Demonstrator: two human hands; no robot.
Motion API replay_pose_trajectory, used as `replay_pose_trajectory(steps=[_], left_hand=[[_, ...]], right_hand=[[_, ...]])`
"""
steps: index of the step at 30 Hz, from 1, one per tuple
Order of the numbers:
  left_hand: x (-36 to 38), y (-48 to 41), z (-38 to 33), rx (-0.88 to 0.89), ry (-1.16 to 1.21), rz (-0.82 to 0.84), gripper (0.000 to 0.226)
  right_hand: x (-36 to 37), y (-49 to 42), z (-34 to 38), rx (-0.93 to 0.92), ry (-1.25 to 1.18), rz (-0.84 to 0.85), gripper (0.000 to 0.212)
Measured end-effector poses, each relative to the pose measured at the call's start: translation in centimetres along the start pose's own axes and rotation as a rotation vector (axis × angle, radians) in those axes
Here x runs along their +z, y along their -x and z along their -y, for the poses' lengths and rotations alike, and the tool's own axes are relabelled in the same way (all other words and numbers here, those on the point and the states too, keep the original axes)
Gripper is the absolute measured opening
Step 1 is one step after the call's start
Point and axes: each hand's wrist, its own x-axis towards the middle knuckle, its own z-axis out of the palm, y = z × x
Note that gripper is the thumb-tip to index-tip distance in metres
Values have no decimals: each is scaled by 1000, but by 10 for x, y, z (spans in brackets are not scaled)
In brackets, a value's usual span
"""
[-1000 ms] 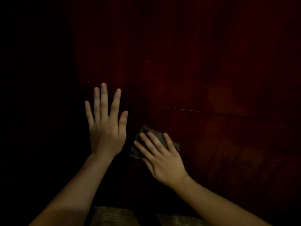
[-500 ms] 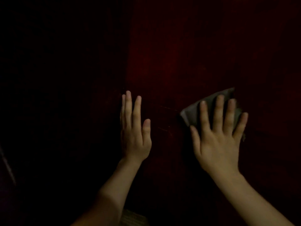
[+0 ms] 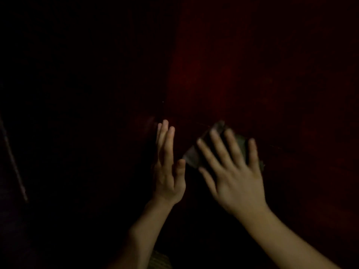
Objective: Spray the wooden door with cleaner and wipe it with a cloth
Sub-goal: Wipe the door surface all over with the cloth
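Observation:
A dark red wooden door (image 3: pixel 242 74) fills the right half of the dim head view. My right hand (image 3: pixel 235 173) lies flat with spread straight fingers on a grey cloth (image 3: pixel 191 157), pressing it against the door. Only the cloth's left corner and upper edge show past the fingers. My left hand (image 3: pixel 168 167) rests flat on the door just left of the cloth, fingers straight and together. No spray bottle is in view.
Left of the door everything is nearly black; a thin pale slanted line (image 3: pixel 13 160) shows at the far left. A small patch of striped fabric or floor (image 3: pixel 160 259) shows at the bottom between my forearms.
My right hand has slid the cloth up and right across the door, then back left a little and tilted. The view has swung left; my left hand stays flat on the door.

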Motion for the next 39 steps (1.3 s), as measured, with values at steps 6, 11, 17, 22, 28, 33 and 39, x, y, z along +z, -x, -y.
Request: replay_pose_trajectory(steps=[6,11,17,22,28,33,39], left_hand=[[6,1,-2,8,49,-54,64],[2,4,6,53,87,-42,63],[-3,2,3,33,57,-22,62],[-1,3,1,49,57,-31,68],[-3,7,1,61,-21,-14,73],[-3,8,2,14,9,-11,76],[-3,18,2,-21,-158,67,69]], right_hand=[[-43,-85,-20,240,-33,-137,63],[5,-26,25,-179,22,-43,74],[38,22,33,-540,123,112,83],[-17,-61,2,-298,107,-59,70],[-45,-95,-15,-34,16,-114,63],[4,-13,10,-268,15,-18,71],[60,112,15,-414,48,174,80]])
